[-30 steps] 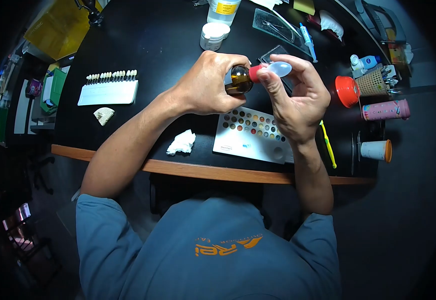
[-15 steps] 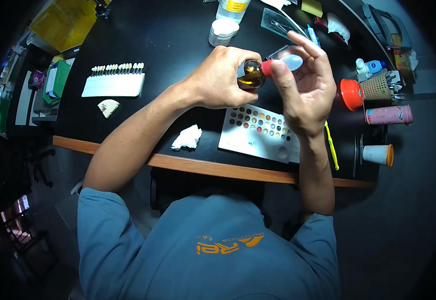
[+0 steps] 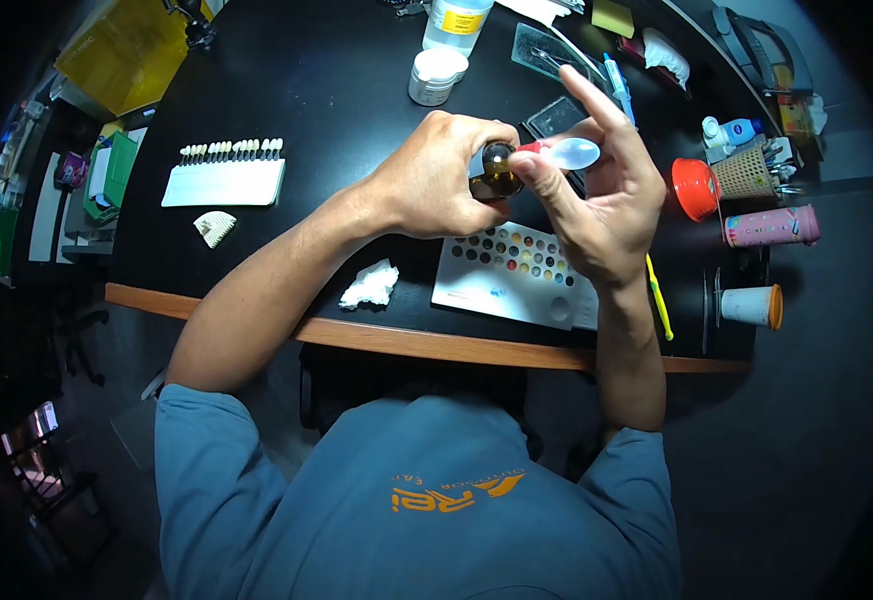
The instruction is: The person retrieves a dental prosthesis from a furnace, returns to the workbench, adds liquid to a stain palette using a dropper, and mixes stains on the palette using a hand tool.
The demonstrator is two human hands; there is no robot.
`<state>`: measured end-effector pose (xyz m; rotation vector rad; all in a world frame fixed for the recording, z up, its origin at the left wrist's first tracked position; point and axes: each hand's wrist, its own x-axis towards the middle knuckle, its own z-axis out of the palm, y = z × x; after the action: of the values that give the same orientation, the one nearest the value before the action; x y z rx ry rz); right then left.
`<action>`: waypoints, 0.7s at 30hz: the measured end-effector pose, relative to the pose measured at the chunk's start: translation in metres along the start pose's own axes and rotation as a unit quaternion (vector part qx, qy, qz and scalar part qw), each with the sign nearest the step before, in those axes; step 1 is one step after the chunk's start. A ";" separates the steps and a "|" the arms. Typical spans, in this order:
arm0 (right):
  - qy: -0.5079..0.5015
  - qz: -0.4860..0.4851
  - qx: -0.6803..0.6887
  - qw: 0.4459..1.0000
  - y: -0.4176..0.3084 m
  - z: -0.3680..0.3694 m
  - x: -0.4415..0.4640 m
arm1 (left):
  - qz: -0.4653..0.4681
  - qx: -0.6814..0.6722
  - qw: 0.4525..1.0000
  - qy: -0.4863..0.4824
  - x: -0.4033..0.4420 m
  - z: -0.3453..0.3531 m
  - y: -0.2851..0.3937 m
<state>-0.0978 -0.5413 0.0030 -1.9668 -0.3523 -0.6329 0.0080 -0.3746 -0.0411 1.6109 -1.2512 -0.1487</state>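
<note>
My left hand is wrapped round a dark amber glass bottle, which lies tilted on its side in the air. The thumb and a finger of my right hand pinch the bottle's red cap, which has a pale translucent bulb. The index finger of that hand points up and away. Whether cap and bottle touch cannot be made out. Below my hands lies a white palette with rows of coloured round wells. A crumpled white tissue lies left of it.
At the left are a tooth shade guide and a beige fan-shaped piece. White jars and a yellow-labelled bottle stand behind. On the right are a red bowl, pink container, white cup and yellow tool.
The hands and bottle have shifted slightly within the view along with the whole scene. My right index finger has lifted away from the bulb. Less of the red cap shows.
</note>
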 end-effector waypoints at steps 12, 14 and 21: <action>0.018 0.007 0.049 0.999 0.007 -0.004 -0.004 | -0.041 -0.017 0.999 -0.010 -0.001 -0.003 0.002; 0.023 0.009 0.147 0.989 0.005 0.000 -0.003 | -0.052 -0.034 0.998 -0.015 0.000 -0.003 0.006; 0.110 0.032 0.120 0.986 0.004 0.016 -0.010 | 0.023 0.085 0.987 0.137 -0.002 0.010 0.019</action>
<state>-0.0995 -0.5284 -0.0115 -1.6544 -0.2160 -0.7233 -0.0110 -0.3776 -0.0313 1.6806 -1.1084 0.2087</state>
